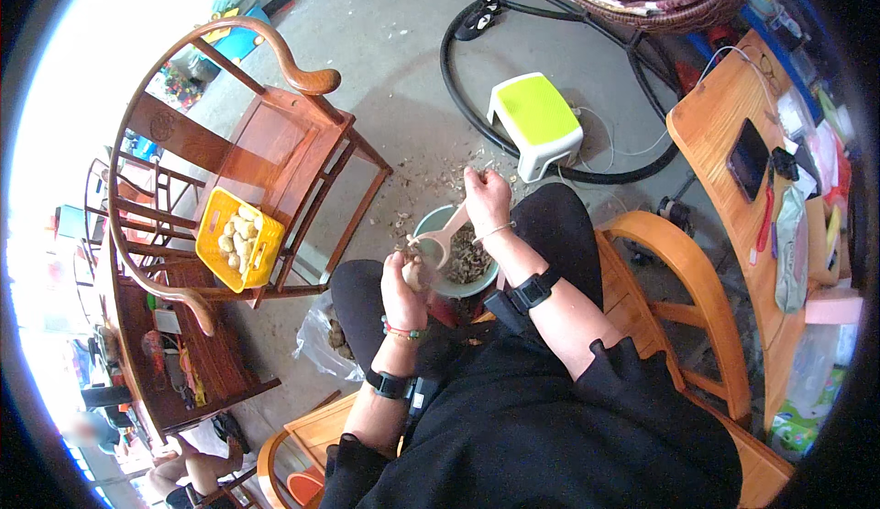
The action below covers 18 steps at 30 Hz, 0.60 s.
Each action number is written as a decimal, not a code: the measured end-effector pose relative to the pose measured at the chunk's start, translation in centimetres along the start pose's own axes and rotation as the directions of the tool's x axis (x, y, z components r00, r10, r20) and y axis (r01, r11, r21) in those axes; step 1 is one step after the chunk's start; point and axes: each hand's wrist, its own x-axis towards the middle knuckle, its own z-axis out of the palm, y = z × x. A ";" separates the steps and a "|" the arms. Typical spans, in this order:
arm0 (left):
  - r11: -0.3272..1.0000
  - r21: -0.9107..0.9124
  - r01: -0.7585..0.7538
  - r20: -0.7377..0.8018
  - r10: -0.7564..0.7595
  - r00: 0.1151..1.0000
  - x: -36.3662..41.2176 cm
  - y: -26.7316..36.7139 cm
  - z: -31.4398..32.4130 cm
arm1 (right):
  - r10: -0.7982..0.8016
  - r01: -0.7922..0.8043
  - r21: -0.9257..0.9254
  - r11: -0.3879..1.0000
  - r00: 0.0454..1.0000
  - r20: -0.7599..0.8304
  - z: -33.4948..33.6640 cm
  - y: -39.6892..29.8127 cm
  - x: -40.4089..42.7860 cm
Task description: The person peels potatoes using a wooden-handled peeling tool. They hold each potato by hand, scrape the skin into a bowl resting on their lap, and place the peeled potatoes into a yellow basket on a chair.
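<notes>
My left hand (404,296) holds a rounded tan root or tuber (416,274), blurred at its edge. My right hand (488,196) is closed on the handle of a peeler-like tool (452,226) with a forked, light-coloured head, which reaches to the root. Below both hands, between my knees, stands a pale green bucket (422,224) holding brown peelings (471,261). On the wooden armchair to the left, a yellow plastic basket (260,277) holds several pale, peeled-looking pieces (240,239). A clear plastic bag (317,337) with brown lumps lies beside my left leg.
Scraps (405,200) litter the floor ahead. A green-topped stool (538,110) stands by a black ring-shaped base (450,90). At right, a wooden table (708,117) carries a phone (748,158). Another person's bare legs (199,464) show at lower left.
</notes>
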 end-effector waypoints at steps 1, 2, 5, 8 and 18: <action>1.000 -0.002 0.001 0.002 -0.001 1.000 -0.2 0.3 0.2 | -0.001 0.001 -0.016 1.000 1.000 -0.018 -0.3 -0.1 0.2; 0.997 0.073 -0.020 0.033 0.018 0.999 -0.4 0.6 0.4 | -0.014 0.014 -0.001 1.000 1.000 -0.017 -0.3 -0.1 0.5; 0.992 0.123 0.025 0.087 -0.036 0.996 -1.1 1.8 1.5 | 0.004 -0.002 0.044 0.999 0.999 -0.038 -0.5 1.0 1.0; 0.953 0.294 -0.069 0.074 0.049 0.996 -1.0 1.9 1.5 | -0.065 0.068 0.055 0.996 0.997 -0.049 -0.3 -1.0 -0.6; 0.510 0.787 -0.347 0.107 0.441 0.891 0.8 0.0 -0.1 | -0.377 0.376 -0.047 0.925 0.926 -0.016 -0.5 -4.5 -2.7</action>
